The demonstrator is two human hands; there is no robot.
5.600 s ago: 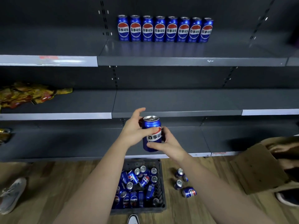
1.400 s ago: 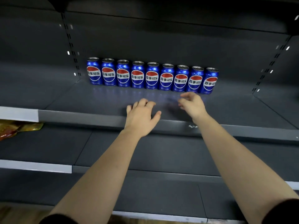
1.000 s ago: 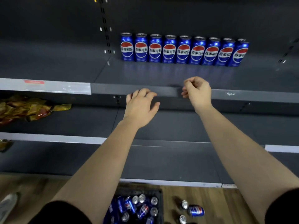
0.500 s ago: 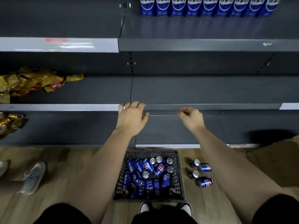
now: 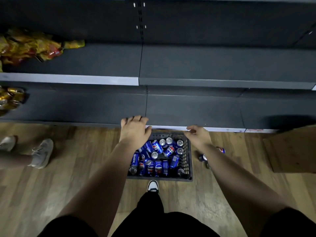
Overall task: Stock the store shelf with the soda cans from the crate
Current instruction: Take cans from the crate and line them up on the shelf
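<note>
Both hands are out over the crate (image 5: 187,159), centre frame. Left hand (image 5: 134,132) is palm down with fingers spread loose, holding nothing, its fingertips level with the lowest shelf (image 5: 191,110) edge. Right hand (image 5: 198,136) has loosely curled fingers and is empty too.

The dark crate sits on the wood floor (image 5: 71,168) just before the shelf. The soda cans (image 5: 159,158) are heaped in it, blue, some upright, some lying.

A few loose cans (image 5: 203,157) lie right of the crate, partly behind the right forearm. Snack packets (image 5: 30,47) are at upper left on the middle shelf. Cardboard box (image 5: 290,151) at right edge. Another person's grey shoes (image 5: 41,153) at left.
</note>
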